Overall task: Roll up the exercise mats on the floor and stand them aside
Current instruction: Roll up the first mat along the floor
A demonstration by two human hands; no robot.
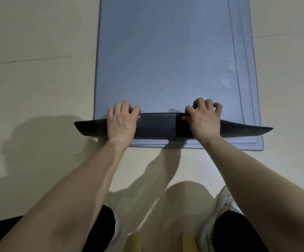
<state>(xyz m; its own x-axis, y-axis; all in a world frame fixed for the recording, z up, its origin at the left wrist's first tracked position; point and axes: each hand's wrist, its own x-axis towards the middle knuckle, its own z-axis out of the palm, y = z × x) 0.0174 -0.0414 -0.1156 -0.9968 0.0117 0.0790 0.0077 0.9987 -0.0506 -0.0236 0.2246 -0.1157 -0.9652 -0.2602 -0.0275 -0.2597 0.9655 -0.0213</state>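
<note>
A blue-grey exercise mat lies flat on the pale floor, running away from me. Its near end is folded over, showing a dark underside strip that spans the mat's width. My left hand grips the left part of this fold, fingers curled over its far edge. My right hand grips the right part the same way. Under the top mat, the edges of more blue mats show along the right side and near end.
Pale tiled floor surrounds the mats on the left, right and near side. My knees in dark clothing and light shoes are at the bottom. My shadow falls on the floor to the left.
</note>
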